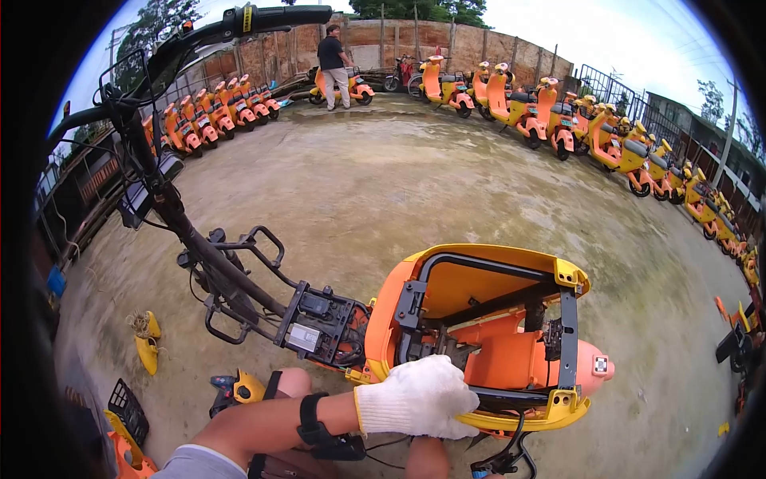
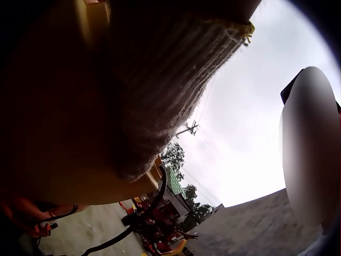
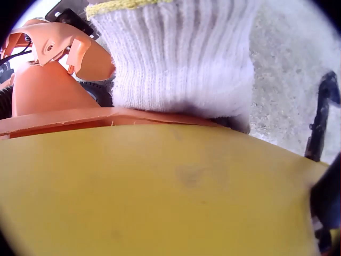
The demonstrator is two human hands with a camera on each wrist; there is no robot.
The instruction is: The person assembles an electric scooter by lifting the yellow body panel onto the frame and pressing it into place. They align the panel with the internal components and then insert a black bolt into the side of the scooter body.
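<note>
A partly stripped scooter stands before me, its yellow-and-orange body shell (image 1: 383, 319) uncovered at the top around a black metal frame (image 1: 568, 343). My left hand (image 1: 419, 397), in a white knit glove, lies over the near rim of the shell; its fingertips are partly hidden there. The left wrist view shows the shaded glove cuff (image 2: 165, 90) close against the shell. My right hand is out of the head view. In the right wrist view its gloved wrist (image 3: 184, 64) is behind the edge of a yellow panel (image 3: 138, 186), with the fingers hidden.
The bare steering column (image 1: 191, 231) and handlebar (image 1: 279, 16) rise at left, before an electronics tray (image 1: 319, 319). A power drill (image 1: 227, 391), yellow part (image 1: 146, 353) and black crate (image 1: 128, 411) lie lower left. A person (image 1: 331, 64) stands far back, between rows of scooters (image 1: 499, 96).
</note>
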